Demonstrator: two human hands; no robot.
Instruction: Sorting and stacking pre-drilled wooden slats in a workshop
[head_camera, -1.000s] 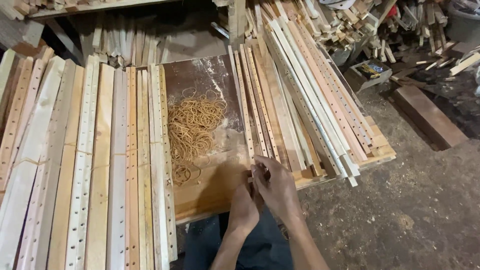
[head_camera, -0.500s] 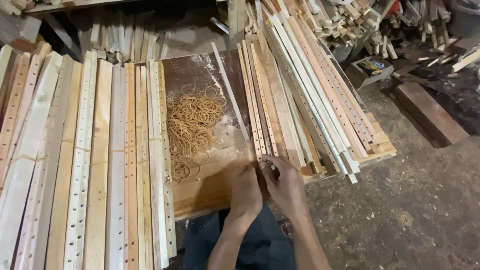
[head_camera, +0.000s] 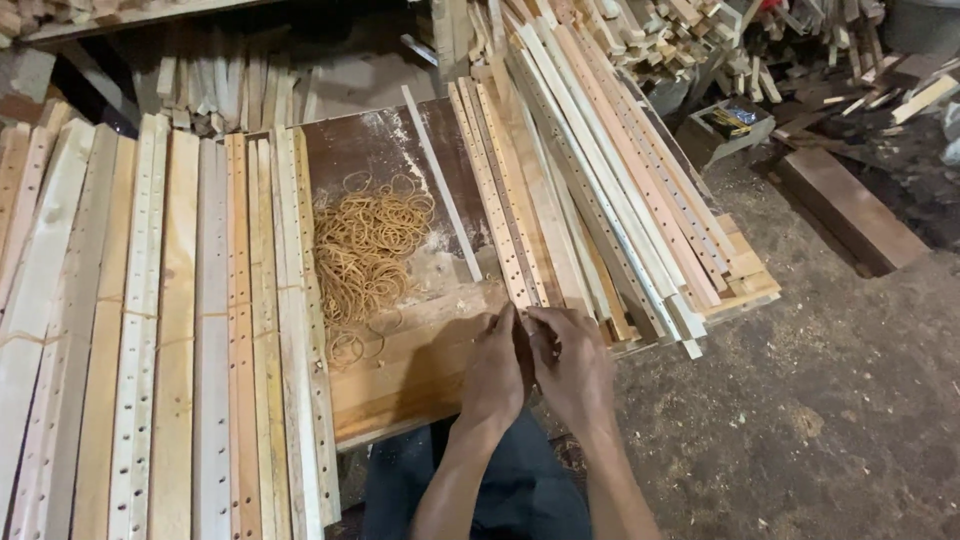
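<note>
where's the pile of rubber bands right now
In the head view, the rubber bands lie on the brown board, left of the hands, between the bundled slats and a loose thin strip.

Near ends of the slats (head_camera: 500, 215) hidden behind both hands; left hand (head_camera: 495, 375) covers its own fingertips. Left bundles (head_camera: 150, 350) cut by frame edge.

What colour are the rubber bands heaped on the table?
The rubber bands are a tan, yellowish brown, seen best in the head view.
</note>
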